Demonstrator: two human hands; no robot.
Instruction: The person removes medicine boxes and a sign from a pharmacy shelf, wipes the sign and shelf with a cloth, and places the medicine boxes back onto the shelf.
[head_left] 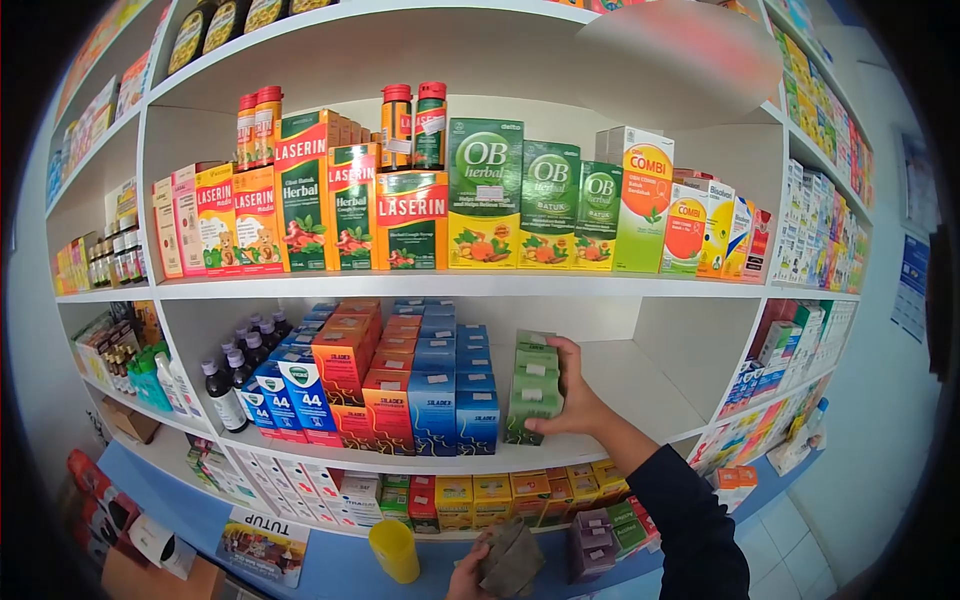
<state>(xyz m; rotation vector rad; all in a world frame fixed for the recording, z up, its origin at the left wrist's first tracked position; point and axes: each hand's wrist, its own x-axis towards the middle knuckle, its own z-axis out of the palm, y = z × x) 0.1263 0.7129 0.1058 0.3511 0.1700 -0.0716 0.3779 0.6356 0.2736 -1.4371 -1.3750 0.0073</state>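
My right hand [570, 395] reaches onto the middle shelf with its fingers closed around the right side of some green medicine boxes [533, 385]. They stand in a short row, one behind another, beside blue Siladex boxes [476, 412]. Low in the view, my left hand [468, 575] grips a crumpled grey-green cloth [512, 558] in front of the bottom shelf. Part of that hand is cut off by the lower edge.
Orange boxes [390, 405] and dark bottles [228, 395] fill the shelf's left side. Above, Laserin [412, 220] and OB Herbal boxes [486, 190] line another shelf. A yellow container [394, 551] and purple boxes [593, 545] stand on the blue counter [345, 560].
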